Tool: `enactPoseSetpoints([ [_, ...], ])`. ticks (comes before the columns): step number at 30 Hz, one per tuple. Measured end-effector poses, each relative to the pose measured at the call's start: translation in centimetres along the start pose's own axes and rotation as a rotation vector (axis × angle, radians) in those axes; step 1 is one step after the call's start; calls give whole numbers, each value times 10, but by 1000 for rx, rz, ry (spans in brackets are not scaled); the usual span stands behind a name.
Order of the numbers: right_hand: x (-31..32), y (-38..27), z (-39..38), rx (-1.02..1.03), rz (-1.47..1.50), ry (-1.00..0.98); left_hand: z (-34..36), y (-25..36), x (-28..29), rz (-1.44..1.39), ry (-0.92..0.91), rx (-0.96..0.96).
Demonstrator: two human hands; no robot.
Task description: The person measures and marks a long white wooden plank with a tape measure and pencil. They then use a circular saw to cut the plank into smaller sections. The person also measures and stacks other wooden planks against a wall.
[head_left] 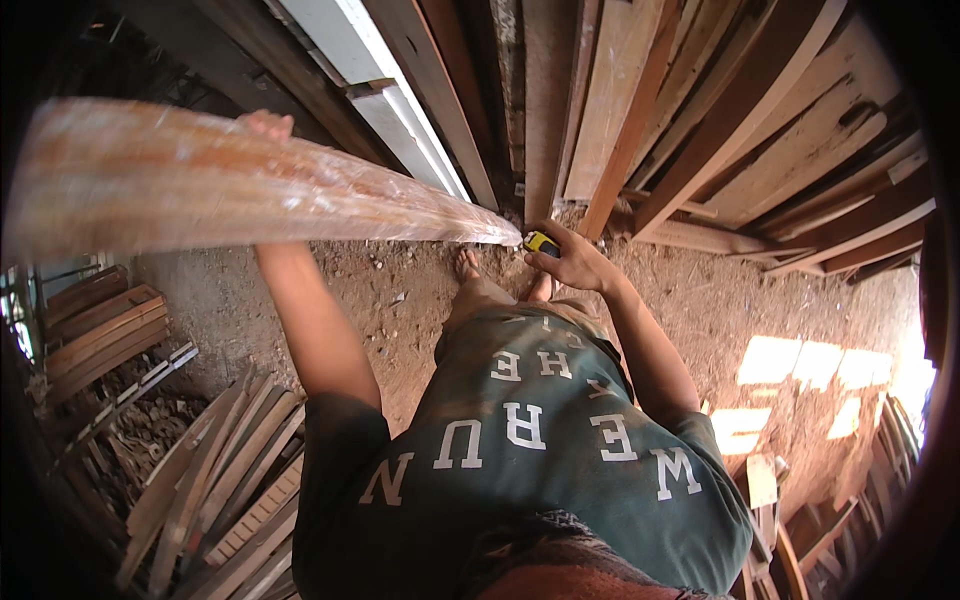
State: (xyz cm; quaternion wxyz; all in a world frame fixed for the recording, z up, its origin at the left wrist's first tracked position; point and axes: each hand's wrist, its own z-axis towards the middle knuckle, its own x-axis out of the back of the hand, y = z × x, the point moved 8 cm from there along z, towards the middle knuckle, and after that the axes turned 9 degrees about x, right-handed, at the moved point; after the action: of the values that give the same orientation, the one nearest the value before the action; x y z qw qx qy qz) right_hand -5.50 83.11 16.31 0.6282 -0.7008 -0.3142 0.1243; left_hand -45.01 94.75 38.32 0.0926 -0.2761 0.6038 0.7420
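Observation:
A long wooden plank (200, 185), reddish-brown with whitish smears, slants from the far left, where it is broad and close, down to a narrow end near my feet. My left hand (268, 124) is wrapped round the plank's far edge, with the forearm passing beneath it; the palm and thumb are hidden behind the wood. In my right hand (572, 258) is a yellow and black tape measure (541, 243), closed in the fingers beside the plank's narrow end. Whether any tape is drawn out is too small to tell.
Many boards (620, 110) lean upright along the far side, one with a white face (350, 40). Stacked timber (105, 325) and a pile of loose wood strips (215, 480) lie at the left. More offcuts (770, 510) sit at the lower right on the dirt floor (690, 300).

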Motion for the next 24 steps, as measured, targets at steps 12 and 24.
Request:
enactPoseSetpoints([
  [12, 14, -110, 32, 143, 150, 3, 85, -39, 24, 194, -83, -92],
  [24, 19, -243, 33, 393, -117, 195, 50, -40, -81, 221, -6, -42],
])
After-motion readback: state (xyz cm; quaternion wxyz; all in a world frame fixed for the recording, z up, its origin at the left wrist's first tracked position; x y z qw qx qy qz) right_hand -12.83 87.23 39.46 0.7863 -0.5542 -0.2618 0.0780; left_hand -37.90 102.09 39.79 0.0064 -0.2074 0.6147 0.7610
